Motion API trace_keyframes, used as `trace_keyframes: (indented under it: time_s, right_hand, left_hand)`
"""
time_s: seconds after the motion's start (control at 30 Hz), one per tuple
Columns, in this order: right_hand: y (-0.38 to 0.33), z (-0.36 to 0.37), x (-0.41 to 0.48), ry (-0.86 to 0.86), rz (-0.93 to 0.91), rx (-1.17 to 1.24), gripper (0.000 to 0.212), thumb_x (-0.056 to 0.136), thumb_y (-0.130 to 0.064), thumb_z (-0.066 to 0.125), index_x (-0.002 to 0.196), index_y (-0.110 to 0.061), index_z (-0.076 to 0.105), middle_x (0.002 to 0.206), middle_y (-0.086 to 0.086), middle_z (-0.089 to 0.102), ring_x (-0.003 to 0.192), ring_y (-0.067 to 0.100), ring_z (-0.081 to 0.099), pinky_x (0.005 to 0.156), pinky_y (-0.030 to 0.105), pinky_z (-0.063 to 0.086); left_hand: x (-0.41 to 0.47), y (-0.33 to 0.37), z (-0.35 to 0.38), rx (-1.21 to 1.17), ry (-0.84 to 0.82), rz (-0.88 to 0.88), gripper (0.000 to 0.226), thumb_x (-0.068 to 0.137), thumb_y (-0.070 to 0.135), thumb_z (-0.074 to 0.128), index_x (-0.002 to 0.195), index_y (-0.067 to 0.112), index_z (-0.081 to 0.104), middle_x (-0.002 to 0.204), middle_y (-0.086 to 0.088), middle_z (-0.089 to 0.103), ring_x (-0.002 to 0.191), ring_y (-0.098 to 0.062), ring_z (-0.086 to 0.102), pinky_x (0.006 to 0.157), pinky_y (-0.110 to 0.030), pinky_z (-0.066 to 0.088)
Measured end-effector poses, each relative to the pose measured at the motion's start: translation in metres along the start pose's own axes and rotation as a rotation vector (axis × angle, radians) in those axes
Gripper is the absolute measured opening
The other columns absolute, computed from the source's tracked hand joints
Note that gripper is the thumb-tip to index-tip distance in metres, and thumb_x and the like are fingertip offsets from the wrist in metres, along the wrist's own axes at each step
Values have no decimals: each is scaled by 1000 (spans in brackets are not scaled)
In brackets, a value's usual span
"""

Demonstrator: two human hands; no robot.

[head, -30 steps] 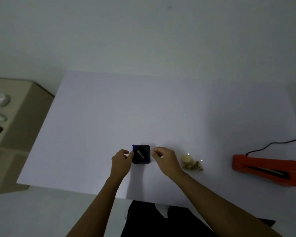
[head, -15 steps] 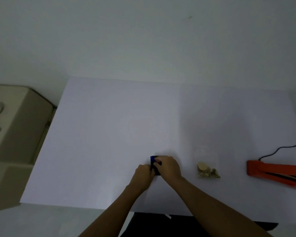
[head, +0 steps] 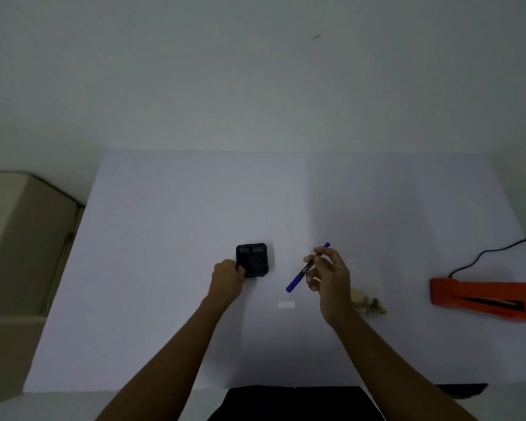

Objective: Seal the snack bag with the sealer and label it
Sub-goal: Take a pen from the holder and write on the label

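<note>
Snack bag (head: pixel 368 303) is lying on the table (head: pixel 164 238), just right of my right wrist and between it and the sealer (head: pixel 483 299). The sealer is sitting well to the right, probably to keep the writing area free. My left hand (head: pixel 227 281) is gripping the black holder (head: pixel 252 259) at its near corner, likely steadying it. My right hand (head: pixel 331 278) is pinching the pen (head: pixel 304 270) mid-barrel, tilted above the table. The label (head: pixel 286 305) is lying flat just below the pen, placed for writing. I cannot tell if the bag is sealed.
</note>
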State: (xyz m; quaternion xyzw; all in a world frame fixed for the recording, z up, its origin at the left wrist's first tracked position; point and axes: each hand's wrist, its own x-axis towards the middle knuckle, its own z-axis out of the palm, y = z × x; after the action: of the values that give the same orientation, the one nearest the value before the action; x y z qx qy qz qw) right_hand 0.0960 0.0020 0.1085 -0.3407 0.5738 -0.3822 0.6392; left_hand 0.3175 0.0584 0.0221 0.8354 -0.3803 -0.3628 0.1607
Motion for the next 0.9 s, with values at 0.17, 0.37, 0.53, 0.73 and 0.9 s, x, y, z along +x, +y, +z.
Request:
trace_keyframes:
  time_s: [0.17, 0.37, 0.53, 0.73, 0.9]
  right_hand:
    - [2, -5, -2, -118, 177, 148, 23, 96, -5, 49, 113, -12, 63, 99, 16, 72, 60, 22, 58, 55, 31, 37]
    - [12, 1, -7, -186, 322, 306, 49, 94, -54, 46, 66, -14, 51, 49, 1, 38, 41, 10, 29, 43, 25, 18]
    - [17, 11, -7, -226, 320, 305, 61, 95, -57, 40, 56, -12, 47, 43, 0, 29, 37, 10, 20, 44, 26, 10]
    - [14, 23, -8, -153, 360, 179, 56, 97, -38, 52, 47, -15, 40, 46, 3, 38, 39, 12, 31, 42, 23, 18]
    - [24, 29, -4, -25, 420, 185, 52, 91, -19, 54, 42, -16, 37, 40, 0, 38, 37, 12, 34, 39, 22, 24]
  left_hand:
    - [5, 3, 3, -12, -25, 3, 38, 98, 19, 49, 75, -4, 68, 76, -17, 72, 58, -22, 61, 65, -40, 57]
    - [-30, 31, -16, -24, 153, -7, 45, 91, 61, 49, 95, 16, 50, 77, -1, 62, 72, -21, 62, 56, -29, 45]
    - [-74, 70, -20, -216, -196, 422, 31, 101, 42, 43, 92, 20, 62, 79, 4, 64, 73, -14, 61, 70, -29, 51]
    - [-93, 74, -10, -71, -309, 533, 34, 104, 39, 36, 83, 18, 53, 72, 3, 57, 62, -9, 51, 60, -28, 42]
    - [-103, 78, -8, -225, -411, 426, 37, 107, 30, 30, 76, 29, 50, 67, 19, 52, 64, 7, 54, 64, -4, 38]
